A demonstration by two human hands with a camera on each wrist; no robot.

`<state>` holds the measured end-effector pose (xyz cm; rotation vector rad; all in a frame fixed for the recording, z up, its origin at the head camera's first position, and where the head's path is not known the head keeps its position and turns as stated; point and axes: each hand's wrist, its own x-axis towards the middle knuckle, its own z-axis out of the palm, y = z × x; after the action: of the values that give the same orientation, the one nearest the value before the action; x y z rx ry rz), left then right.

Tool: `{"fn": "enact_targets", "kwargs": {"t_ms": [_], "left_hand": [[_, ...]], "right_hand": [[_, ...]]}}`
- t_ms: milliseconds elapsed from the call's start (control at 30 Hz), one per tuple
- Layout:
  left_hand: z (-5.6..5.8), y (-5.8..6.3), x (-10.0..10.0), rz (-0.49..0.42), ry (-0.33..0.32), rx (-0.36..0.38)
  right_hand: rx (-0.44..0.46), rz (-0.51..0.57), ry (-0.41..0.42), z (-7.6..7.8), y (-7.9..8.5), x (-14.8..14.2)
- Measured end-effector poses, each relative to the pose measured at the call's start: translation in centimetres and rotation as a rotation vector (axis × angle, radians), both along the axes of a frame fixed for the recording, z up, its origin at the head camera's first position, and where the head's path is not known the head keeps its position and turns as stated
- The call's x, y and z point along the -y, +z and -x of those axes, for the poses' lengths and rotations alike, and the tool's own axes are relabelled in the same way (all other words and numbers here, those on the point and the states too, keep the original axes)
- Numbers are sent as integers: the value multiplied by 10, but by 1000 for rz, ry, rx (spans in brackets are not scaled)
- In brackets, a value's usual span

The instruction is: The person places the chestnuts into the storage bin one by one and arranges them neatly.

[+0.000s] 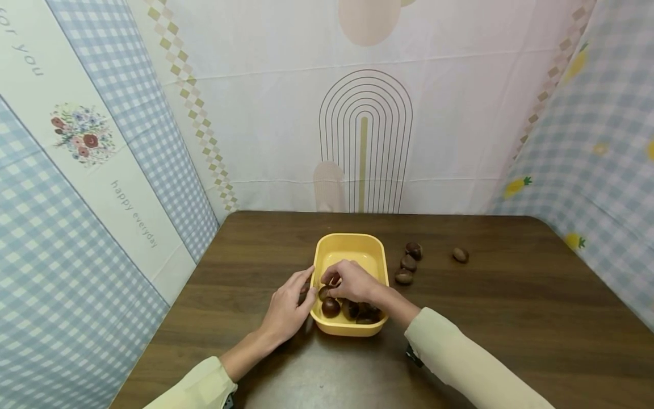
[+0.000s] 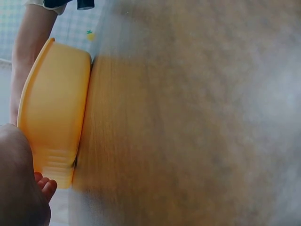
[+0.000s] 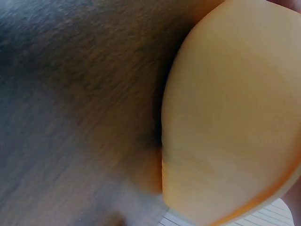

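A yellow plastic container [image 1: 375, 258] with rounded corners stands on the table, several brown chestnuts [image 1: 330, 307] gathered at its near end. My right hand [image 1: 353, 281] reaches inside, thumb and fingers curled around a chestnut [image 1: 325, 292] near the left wall; the fingers partly hide it. Against the container's left side lies my left hand [image 1: 288, 307], fingers extended along the outer wall and thumb by the rim. The left wrist view has the container's outer wall [image 2: 56, 103] with fingertips [image 2: 47, 188] at its lower end. In the right wrist view the wall [image 3: 230, 113] hides the right fingers.
To the right of the container, three chestnuts [image 1: 408, 263] form a short row on the dark wooden table [image 1: 511, 318]. Another chestnut [image 1: 460, 254] lies farther right. Patterned cloth [image 1: 276, 125] hangs behind the table and along both sides.
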<state>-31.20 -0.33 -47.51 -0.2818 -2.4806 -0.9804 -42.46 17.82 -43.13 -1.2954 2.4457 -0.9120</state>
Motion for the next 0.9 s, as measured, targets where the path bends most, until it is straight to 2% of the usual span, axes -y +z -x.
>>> {"fn": "enact_targets", "kwargs": {"t_ms": [167, 333, 467, 667, 900], "left_hand": [[-3, 0, 2, -6, -4, -7], [-5, 0, 5, -6, -7, -12], [-7, 0, 6, -9, -11, -11], [-10, 2, 9, -10, -19, -12], [-12, 2, 11, -8, -31, -18]], "right_hand": [[2, 49, -25, 1, 7, -9], [9, 146, -45, 6, 23, -25], [10, 221, -104, 12, 37, -42], [56, 278, -195, 19, 53, -70], [106, 317, -284, 20, 57, -102]]}}
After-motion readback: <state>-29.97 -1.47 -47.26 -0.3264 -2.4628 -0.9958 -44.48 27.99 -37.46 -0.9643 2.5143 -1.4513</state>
